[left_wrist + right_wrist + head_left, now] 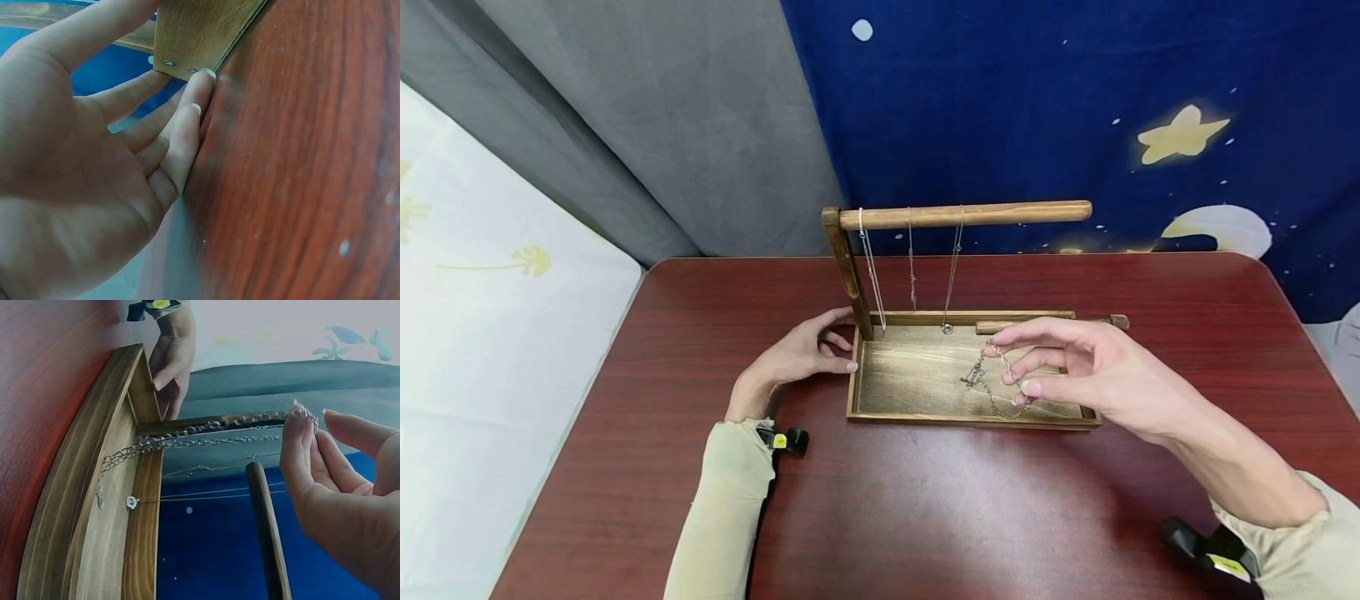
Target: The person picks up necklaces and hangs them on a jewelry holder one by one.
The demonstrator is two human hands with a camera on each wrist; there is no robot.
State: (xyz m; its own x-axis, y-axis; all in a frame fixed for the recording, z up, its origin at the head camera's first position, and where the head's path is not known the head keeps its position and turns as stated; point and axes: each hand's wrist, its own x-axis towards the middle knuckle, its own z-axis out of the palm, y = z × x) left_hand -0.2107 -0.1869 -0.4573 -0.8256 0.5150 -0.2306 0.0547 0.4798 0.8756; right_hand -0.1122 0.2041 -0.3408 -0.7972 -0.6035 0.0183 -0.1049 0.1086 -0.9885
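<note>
A wooden jewelry stand [925,419] with a shallow tray, a post and a top bar sits on the table. My left hand [797,358] holds the tray's left end, the thumb at its rim and the index finger by the post. In the left wrist view that hand's [94,144] fingertips touch the wood's lower corner near two screws. Over the tray, my right hand [1067,371] holds a silver chain [976,371] looped at its fingertips. In the right wrist view the chain [187,431] hangs from the thumb and fingers [297,437], a small tag at its end.
Three thin necklaces hang from the bar [970,214]; the one nearest the middle carries a round pendant [947,329]. A short wooden rod [1118,322] lies at the tray's back right. Behind the red-brown table [925,517] hang a grey curtain [677,125] and a blue starry cloth [1000,100].
</note>
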